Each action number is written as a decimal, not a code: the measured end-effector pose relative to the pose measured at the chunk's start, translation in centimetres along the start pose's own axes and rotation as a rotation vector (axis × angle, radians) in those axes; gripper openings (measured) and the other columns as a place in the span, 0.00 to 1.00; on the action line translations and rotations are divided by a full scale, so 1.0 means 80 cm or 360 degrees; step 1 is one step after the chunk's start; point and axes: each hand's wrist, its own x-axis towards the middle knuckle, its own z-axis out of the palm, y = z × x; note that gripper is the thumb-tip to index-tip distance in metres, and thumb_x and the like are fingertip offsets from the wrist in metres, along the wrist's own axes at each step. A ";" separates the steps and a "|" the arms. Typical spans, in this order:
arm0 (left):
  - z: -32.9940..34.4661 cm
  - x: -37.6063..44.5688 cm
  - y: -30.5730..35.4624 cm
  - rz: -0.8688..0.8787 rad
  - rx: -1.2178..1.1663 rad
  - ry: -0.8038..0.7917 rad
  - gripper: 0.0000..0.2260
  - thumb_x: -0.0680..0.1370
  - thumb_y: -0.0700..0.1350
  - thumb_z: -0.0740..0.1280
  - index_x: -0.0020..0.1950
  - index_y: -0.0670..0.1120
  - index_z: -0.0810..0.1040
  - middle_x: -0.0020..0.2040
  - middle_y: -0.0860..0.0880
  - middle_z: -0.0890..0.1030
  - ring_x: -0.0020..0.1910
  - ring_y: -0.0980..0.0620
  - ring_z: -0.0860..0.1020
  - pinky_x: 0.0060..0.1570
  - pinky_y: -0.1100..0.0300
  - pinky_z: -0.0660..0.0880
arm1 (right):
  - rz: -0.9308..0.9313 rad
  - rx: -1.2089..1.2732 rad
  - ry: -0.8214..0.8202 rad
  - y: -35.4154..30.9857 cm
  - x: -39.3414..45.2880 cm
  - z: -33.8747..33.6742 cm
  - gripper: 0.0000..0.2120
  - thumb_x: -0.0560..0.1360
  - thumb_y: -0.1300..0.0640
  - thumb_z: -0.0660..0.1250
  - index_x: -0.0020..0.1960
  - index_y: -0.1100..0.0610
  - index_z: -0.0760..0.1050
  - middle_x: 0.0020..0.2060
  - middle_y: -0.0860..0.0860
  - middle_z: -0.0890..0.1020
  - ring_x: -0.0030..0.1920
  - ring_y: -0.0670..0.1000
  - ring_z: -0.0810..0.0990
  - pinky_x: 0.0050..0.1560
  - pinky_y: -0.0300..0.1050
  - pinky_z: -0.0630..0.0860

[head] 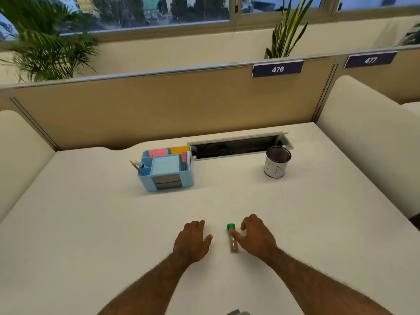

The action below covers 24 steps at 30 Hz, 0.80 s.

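Right hand [256, 237] lay loosely open, thumb touching the green-capped tube [234, 245] lying on the counter [91, 223]; left hand [193, 241] rested nearby, fingers relaxed, holding nothing.

One green-capped tube [232, 238], one blue desk organizer [167, 178], one pen cup [276, 165], two number signs [277, 69], perhaps three pens [185, 160].

Soft, even light is falling on the white tabletop [91, 223], making only faint shadows. The palm [43, 42] is looking blurry, and straight lines are bending near the edges.
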 end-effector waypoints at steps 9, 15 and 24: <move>0.026 -0.020 0.011 -0.0051 -0.0549 -0.0068 0.25 0.79 0.53 0.60 0.75 0.47 0.63 0.73 0.49 0.69 0.71 0.50 0.67 0.71 0.61 0.60 | 0.0213 -0.0032 -0.0106 -0.006 -0.017 0.022 0.22 0.66 0.29 0.62 0.36 0.49 0.68 0.45 0.47 0.75 0.42 0.50 0.78 0.42 0.47 0.75; 0.026 -0.018 0.030 -0.0253 -0.0931 -0.0034 0.24 0.78 0.50 0.62 0.74 0.49 0.64 0.64 0.52 0.75 0.57 0.56 0.73 0.57 0.66 0.66 | 0.0246 0.0005 -0.0066 -0.015 -0.012 0.030 0.20 0.68 0.35 0.63 0.42 0.53 0.74 0.45 0.48 0.76 0.42 0.51 0.79 0.43 0.47 0.77; 0.002 0.003 0.029 -0.0366 -0.1782 -0.0144 0.22 0.80 0.54 0.58 0.75 0.54 0.64 0.74 0.50 0.69 0.70 0.48 0.69 0.68 0.49 0.69 | 0.0038 0.0616 -0.0237 -0.018 0.001 0.039 0.10 0.74 0.48 0.66 0.48 0.53 0.72 0.39 0.47 0.79 0.37 0.44 0.75 0.41 0.44 0.75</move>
